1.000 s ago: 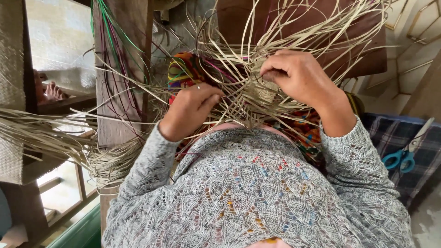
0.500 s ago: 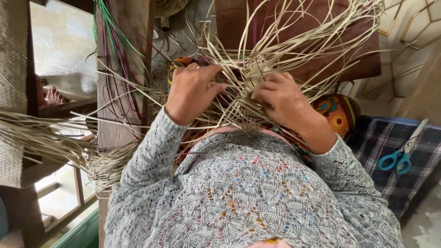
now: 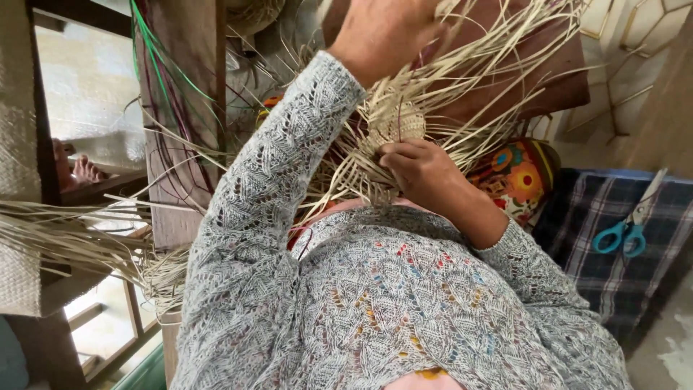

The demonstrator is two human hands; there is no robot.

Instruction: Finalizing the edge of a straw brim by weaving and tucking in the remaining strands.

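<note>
while left fingers [image 3: 426, 22] lift strands, right fingers [image 3: 395, 153] pinch the woven mat [image 3: 375, 144].

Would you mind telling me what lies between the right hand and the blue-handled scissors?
In the head view, between the right hand and the scissors lie a bright patterned cloth and a stretch of the dark plaid fabric under the scissors.

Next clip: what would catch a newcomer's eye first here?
The tangle of pale straw strips fanning out at centre top, with the left hand raised into them and the right hand pinching the woven piece below. At the right edge, blue-handled scissors lie on a plaid cloth.
</note>
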